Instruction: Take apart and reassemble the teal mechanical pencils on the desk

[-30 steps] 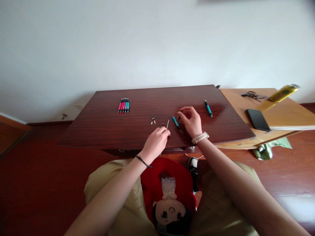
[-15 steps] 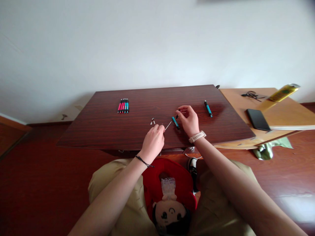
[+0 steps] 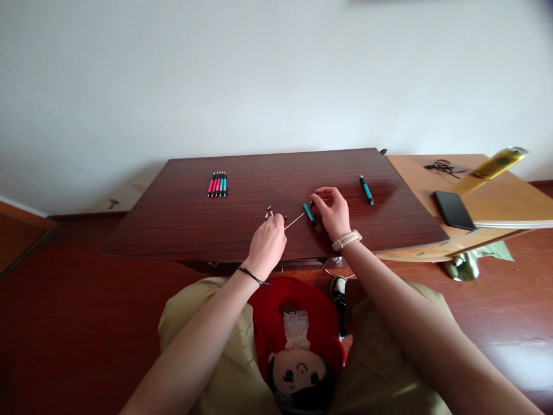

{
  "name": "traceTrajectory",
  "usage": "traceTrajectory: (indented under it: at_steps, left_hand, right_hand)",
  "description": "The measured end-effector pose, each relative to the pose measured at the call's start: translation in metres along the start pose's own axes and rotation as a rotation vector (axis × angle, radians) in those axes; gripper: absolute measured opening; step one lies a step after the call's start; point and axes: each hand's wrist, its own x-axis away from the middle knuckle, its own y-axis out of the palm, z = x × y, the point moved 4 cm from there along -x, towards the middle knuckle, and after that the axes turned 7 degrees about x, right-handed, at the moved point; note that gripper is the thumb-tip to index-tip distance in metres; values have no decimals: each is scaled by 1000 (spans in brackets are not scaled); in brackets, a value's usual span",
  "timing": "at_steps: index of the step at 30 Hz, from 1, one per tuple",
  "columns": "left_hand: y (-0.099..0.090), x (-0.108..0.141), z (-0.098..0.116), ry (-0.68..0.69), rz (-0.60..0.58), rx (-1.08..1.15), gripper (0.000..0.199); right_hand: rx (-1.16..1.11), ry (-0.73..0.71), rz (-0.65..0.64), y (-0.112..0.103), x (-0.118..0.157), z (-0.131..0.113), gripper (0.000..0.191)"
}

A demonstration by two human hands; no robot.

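Note:
My left hand [image 3: 266, 242] is closed on a thin metallic rod [image 3: 295, 221], which points up and right toward a blue pen barrel [image 3: 309, 214] lying on the dark table. Just right of the barrel, my right hand [image 3: 332, 210] pinches a small black piece [image 3: 311, 204] between thumb and fingers. Small white and black bits [image 3: 268, 212] lie beyond my left hand. Several pink and blue pens [image 3: 217, 184] stand in a row side by side, lying flat at the left. One blue pen [image 3: 367, 190] rests alone at the right.
The dark table [image 3: 181, 219] adjoins a lighter wooden table [image 3: 415, 178] at right, bearing a black phone [image 3: 453, 210], a dark cable [image 3: 444, 167] and a yellow can [image 3: 500, 163]. A red plush toy [image 3: 298, 340] sits between my legs.
My left hand has shifted slightly left and up with the rod, showing more of it. My right hand keeps its place, and the small black piece sits slightly lower.

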Motion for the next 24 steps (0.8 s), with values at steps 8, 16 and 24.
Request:
traceTrajectory:
  at_steps: [8,16,24]
  left_hand:
    - [1,2,-3,12,3,20,23]
    - [4,5,-5,-4,-3,71,23]
    - [5,6,-6,-35,13,144,24]
  right_hand:
    - [-3,15,-3,-1,-1,9,40]
    - [12,2,-7,1,2,7,40]
    - [-22,16,-22,1,3,7,39]
